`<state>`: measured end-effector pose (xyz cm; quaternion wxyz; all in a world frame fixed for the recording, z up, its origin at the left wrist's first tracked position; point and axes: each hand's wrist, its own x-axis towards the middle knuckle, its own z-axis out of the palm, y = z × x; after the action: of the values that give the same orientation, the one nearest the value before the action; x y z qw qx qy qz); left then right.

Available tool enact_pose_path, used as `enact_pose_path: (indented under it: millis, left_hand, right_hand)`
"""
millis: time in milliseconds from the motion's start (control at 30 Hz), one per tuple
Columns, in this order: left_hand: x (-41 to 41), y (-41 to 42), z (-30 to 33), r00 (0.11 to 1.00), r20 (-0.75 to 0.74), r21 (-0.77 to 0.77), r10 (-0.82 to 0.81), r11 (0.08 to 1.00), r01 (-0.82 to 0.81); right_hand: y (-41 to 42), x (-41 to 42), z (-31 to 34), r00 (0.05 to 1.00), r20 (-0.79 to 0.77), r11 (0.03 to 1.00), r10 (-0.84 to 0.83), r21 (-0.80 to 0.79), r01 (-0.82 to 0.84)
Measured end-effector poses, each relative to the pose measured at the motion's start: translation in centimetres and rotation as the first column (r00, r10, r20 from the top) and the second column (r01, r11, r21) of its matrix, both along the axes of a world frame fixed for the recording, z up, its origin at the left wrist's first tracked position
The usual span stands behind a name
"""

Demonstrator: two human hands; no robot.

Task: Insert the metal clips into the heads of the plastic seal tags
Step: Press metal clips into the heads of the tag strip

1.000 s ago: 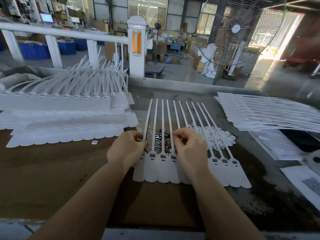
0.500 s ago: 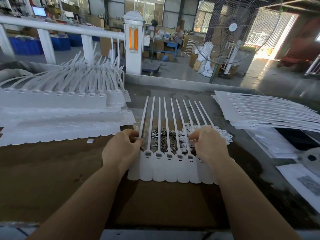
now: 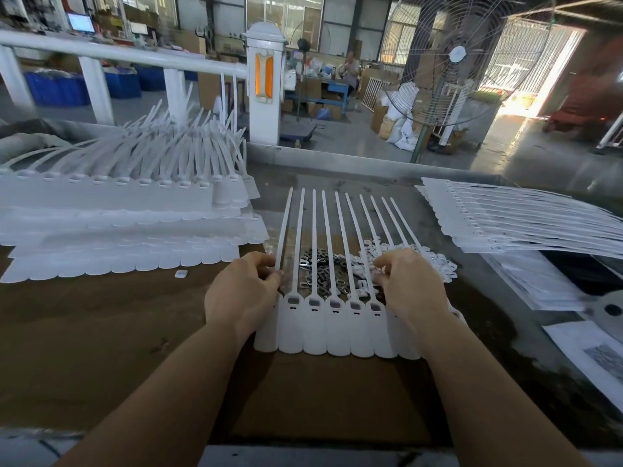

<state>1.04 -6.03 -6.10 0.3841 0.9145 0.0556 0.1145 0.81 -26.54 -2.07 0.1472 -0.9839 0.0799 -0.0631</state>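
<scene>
Tag strip: a joined row of white plastic seal tags point(image 3: 340, 328) lies flat on the brown bench top point(image 3: 101, 332) between your hands, rounded flag ends toward you, thin tails fanning away.
Tag heads: each visible one shows a small rectangular socket (whether it is filled, you cannot tell).
Left hand: your left hand point(image 3: 241, 291) pinches the leftmost tail just above its head, fingers curled.
Right hand: your right hand point(image 3: 409, 286) covers the strip's right-end heads, fingers bent down; whether it grips anything cannot be told.
Metal clips: a dark grey heap of metal clips point(image 3: 323, 267) lies under the tails, between your fingertips.
White caps: a pile of small white plastic pieces point(image 3: 438, 264) sits just beyond your right knuckles.
</scene>
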Motion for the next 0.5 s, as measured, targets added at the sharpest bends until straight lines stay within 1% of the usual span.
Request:
enact_pose_path:
  millis: [67, 167, 200, 300, 400, 433, 500]
  left_hand:
    - [0.01, 0.00, -0.03, 1.000, -0.001, 0.000, -0.003, 1.000, 0.003]
    - [-0.01, 0.00, -0.03, 1.000, -0.004, -0.001, -0.003, 1.000, 0.003]
    - [0.00, 0.01, -0.04, 1.000, -0.005, -0.001, -0.003, 1.000, 0.003]
    - [0.04, 0.03, -0.05, 1.000, -0.004, 0.004, -0.003, 1.000, 0.003]
    - [0.04, 0.05, -0.05, 1.000, -0.005, 0.005, -0.004, 1.000, 0.004]
    - [0.03, 0.05, -0.04, 1.000, -0.005, 0.007, -0.005, 1.000, 0.005]
    - [0.00, 0.05, 0.01, 1.000, -0.001, 0.005, -0.006, 1.000, 0.006]
  right_hand:
    - [0.07, 0.12, -0.18, 0.999, 0.040, 1.000, 0.023, 0.004, -0.023]
    - [0.02, 0.22, -0.15, 1.000, -0.015, 1.000, 0.009, -0.006, -0.009]
    - [0.02, 0.25, -0.20, 1.000, -0.007, 1.000, 0.005, -0.008, -0.005]
    - [-0.11, 0.18, -0.38, 0.997, 0.082, 1.000, 0.008, 0.008, -0.008]
    - [-0.16, 0.52, -0.34, 1.000, -0.012, 1.000, -0.024, -0.006, 0.024]
    - [-0.13, 0.57, -0.37, 1.000, 0.012, 1.000, -0.024, -0.014, 0.025]
    - [0.03, 0.27, -0.57, 0.983, 0.183, 1.000, -0.001, -0.011, 0.003]
